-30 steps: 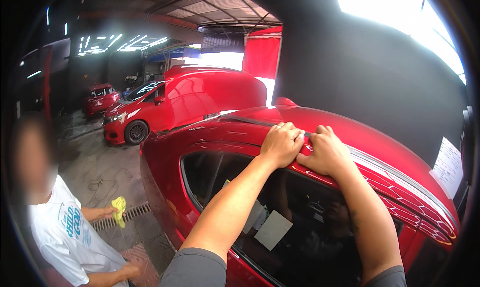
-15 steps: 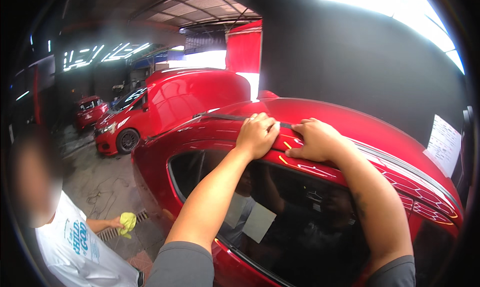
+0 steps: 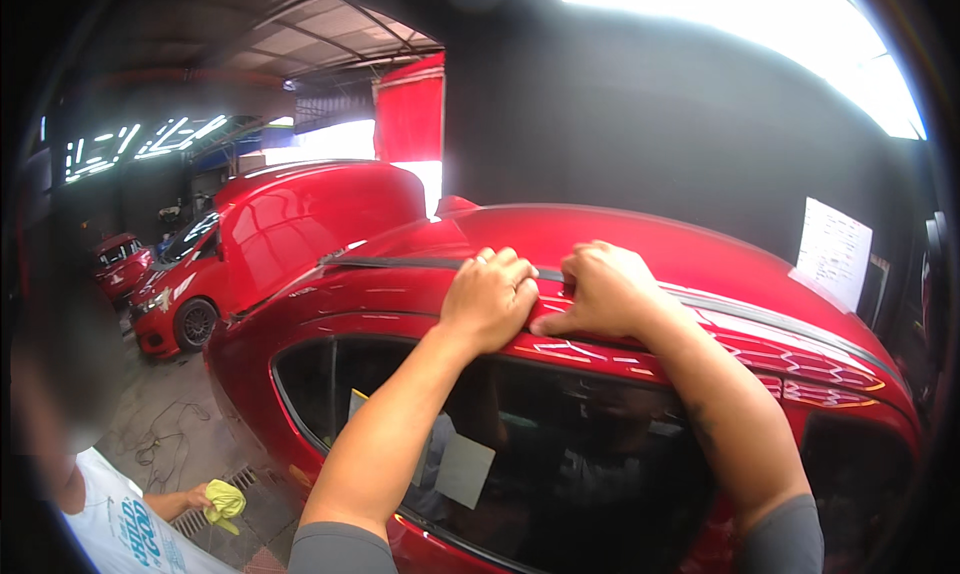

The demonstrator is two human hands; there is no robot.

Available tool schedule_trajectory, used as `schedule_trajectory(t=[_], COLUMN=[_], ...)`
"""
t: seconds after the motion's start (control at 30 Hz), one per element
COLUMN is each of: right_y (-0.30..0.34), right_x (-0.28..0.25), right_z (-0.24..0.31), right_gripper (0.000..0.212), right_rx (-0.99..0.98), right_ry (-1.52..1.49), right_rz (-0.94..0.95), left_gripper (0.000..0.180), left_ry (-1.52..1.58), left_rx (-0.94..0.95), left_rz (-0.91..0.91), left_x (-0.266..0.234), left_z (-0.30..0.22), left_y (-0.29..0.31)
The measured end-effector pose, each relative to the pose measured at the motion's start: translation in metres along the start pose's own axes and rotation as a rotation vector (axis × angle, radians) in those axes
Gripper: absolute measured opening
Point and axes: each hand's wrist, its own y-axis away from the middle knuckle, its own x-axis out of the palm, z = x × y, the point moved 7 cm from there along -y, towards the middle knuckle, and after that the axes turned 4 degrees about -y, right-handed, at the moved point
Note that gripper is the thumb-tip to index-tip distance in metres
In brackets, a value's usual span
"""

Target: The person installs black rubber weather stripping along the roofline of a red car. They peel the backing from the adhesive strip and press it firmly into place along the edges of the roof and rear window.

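A red car (image 3: 330, 319) stands in front of me, with a black roof trim strip (image 3: 415, 263) running along the edge of its roof. My left hand (image 3: 490, 299) is closed over the strip, fingers bent and pressed together against the roof. Close on its right, my right hand (image 3: 608, 289) has its fingers curled at the strip and its thumb against the painted edge above the dark side window (image 3: 580, 464). Both hands hide the part of the strip beneath them, and the fingertips do not show fully.
A person in a white shirt (image 3: 130, 524) stands at the left, holding a yellow-green cloth (image 3: 224, 504). Behind are another red car (image 3: 195, 299) and a large red panel (image 3: 330, 209). A written sheet (image 3: 832, 254) is at the right, by the dark wall (image 3: 620, 124). A cable (image 3: 170, 439) lies on the floor.
The view has swung right, so the scene sits further left. My right hand's fingers have drawn in, with the knuckles raised. The left hand stays on the strip.
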Motion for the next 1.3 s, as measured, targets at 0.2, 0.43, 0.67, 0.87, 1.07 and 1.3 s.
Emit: schedule_trajectory(t=[0.2,0.43,0.67,0.87,1.07,1.3], right_y=[0.025,0.124,0.120,0.141,0.169,0.184], right_x=[0.006,-0.034,-0.036,-0.027,-0.035,-0.041], right_z=[-0.031,-0.095,-0.081,-0.092,-0.098,-0.088], right_gripper=[0.079,0.087,0.083,0.084,0.078,0.073], right_rx=[-0.054,0.117,0.200,0.159,0.299,0.352], right_ry=[-0.045,0.060,0.105,0.121,0.172,0.211], right_rz=[-0.085,-0.177,-0.203,-0.186,-0.255,-0.324], left_gripper=[0.035,0.046,0.036,0.057,0.078,0.079], left_ry=[-0.115,-0.098,-0.030,-0.169,-0.099,-0.113], left_rx=[-0.004,0.142,0.006,0.009,-0.133,-0.130], left_rz=[0.064,0.017,-0.020,0.058,0.111,0.041], left_x=[0.009,0.024,0.029,0.038,0.027,0.024], left_z=[-0.009,-0.044,-0.081,-0.092,-0.044,-0.058], left_y=[-0.013,-0.007,-0.018,-0.023,-0.014,-0.002])
